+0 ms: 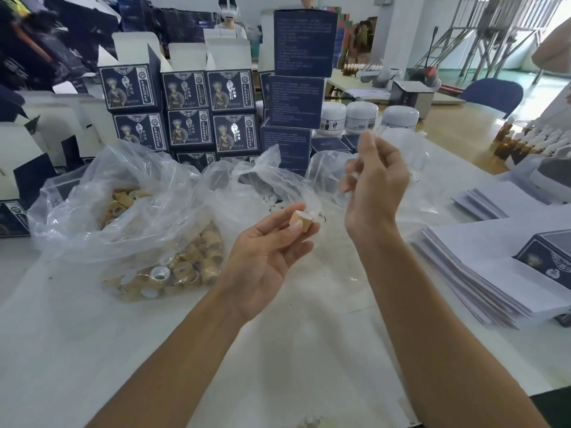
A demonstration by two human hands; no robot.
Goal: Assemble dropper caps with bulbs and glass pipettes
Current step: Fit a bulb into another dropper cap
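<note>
White worktable (92, 335), bagged caps (173, 267) left of left hand (262, 257), which pinches bamboo cap (301, 222) opening-outward for insertion. Right hand (375, 183) above-right, fingers curled, blurred; contents indiscernible.

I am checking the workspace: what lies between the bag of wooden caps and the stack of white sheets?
In the head view, the left hand pinching one cap, and the right forearm.

We see bright, even daylight from the far right, soft shadows on the table (92, 335), motion blur on the right hand (375, 183), and wide-angle bending at the edges
</note>
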